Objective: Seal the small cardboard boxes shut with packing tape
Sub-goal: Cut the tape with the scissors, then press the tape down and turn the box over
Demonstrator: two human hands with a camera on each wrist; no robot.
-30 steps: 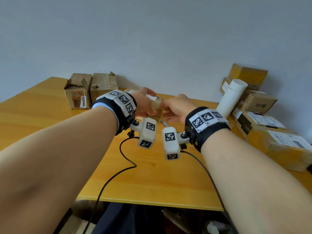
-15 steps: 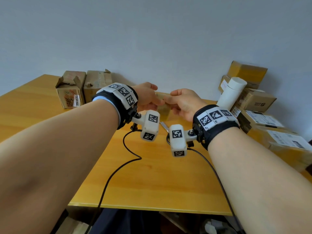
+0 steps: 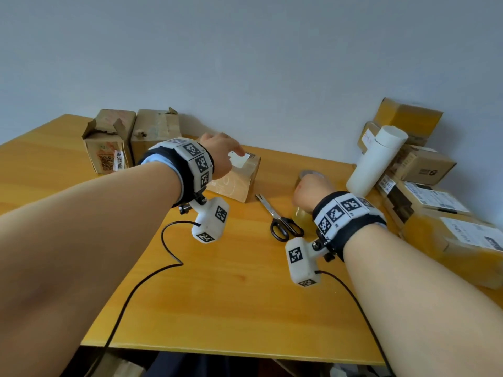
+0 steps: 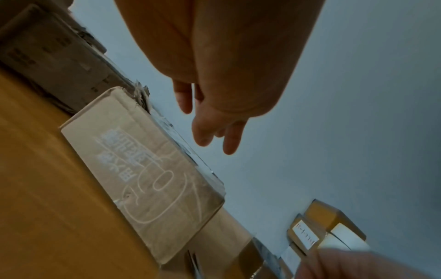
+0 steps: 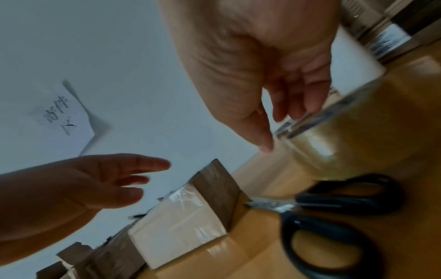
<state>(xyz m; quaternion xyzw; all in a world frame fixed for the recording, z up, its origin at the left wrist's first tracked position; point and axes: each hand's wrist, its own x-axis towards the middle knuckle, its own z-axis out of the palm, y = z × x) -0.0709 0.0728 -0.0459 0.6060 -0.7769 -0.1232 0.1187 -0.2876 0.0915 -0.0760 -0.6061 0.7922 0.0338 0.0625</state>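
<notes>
While two hands work over the yellow wooden table (image 3: 223, 295), one small cardboard box (image 3: 239, 180) sits at centre frame, its top bearing a white label under glossy tape. Left hand (image 3: 220, 156) hovers just above that box, fingers straight and slightly apart, holding nothing; whether they touch the lid is unclear. Right hand (image 3: 310, 191), right of centre, is at one roll of clear packing tape (image 3: 302, 213), a shiny cylinder standing on the table; its loosely bent fingers (image 5: 298, 94) lie at the roll's rim, though a real grip cannot be told. One pair of black-handled scissors (image 3: 280, 221) lies between box and roll. Two torn brown boxes (image 3: 130, 140) stand at upper left; several stacked cartons (image 3: 424, 186) and one white tube (image 3: 375, 161) fill the right.
</notes>
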